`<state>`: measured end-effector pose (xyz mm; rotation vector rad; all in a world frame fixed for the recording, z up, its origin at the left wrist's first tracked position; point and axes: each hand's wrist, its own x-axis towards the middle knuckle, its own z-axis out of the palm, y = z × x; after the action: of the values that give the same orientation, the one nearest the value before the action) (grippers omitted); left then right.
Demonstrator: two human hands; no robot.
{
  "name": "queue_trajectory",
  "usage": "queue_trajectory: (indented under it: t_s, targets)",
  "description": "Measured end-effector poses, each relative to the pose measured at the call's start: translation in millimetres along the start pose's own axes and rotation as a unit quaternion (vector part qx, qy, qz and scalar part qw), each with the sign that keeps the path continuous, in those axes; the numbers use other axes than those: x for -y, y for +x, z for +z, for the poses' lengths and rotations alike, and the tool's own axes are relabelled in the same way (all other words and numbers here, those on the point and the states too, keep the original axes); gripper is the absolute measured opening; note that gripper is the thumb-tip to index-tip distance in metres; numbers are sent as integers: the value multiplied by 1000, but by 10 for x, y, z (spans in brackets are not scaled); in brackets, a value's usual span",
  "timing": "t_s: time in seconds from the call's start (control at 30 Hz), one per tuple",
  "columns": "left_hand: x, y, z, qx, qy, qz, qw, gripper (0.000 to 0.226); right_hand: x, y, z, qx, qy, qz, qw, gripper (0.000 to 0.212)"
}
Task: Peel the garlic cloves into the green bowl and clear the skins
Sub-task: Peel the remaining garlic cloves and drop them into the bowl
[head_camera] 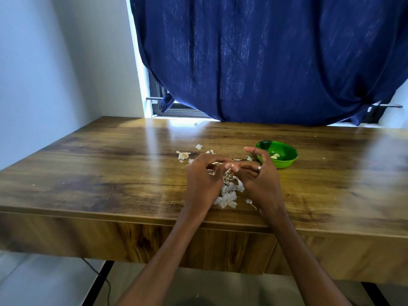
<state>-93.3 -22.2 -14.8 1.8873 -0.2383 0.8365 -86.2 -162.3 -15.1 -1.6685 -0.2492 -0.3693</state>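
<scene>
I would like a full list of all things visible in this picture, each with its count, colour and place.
table: one, brown wood, fills the middle of the view.
green bowl: one, green, on the table to the right of the hands.
peeled cloves: a few, pale, inside the bowl; exact count unclear.
garlic skins: many, white, scattered on the table under and beyond the hands.
curtain: one, dark blue, behind the table.
wall: one, white, at the left.
cable: one, black, below the table at the left.
left hand: one, picking at a small garlic piece.
right hand: one, wears a ring, fingertips meeting the left hand's.
</scene>
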Motion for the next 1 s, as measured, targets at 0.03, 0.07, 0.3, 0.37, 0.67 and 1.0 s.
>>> queue_trajectory:
  t_s: [0.03,0.07,0.3,0.37,0.67,1.0]
  targets:
    - [-4,2,-1,2,4,1,1000,9,1,-2,2,1,-5,-5,1000,57]
    - [-7,5,0,2,7,1,1000,10,3,-2,5,1,-8,-8,1000,57]
    - [-4,10,21,-16,27,18,999,12,-1,2,18,-2,-38,-41,998,56]
    - [-6,8,27,-15,42,8,999,10,3,4,29,0,-56,-56,997,57]
    - [51,16,-2,-26,74,-73,994,19,-23,11,8,-25,-55,-31,998,57]
    - [89,28,8,-49,102,-83,990,16,173,202,-235,-81,-115,-29,990,57]
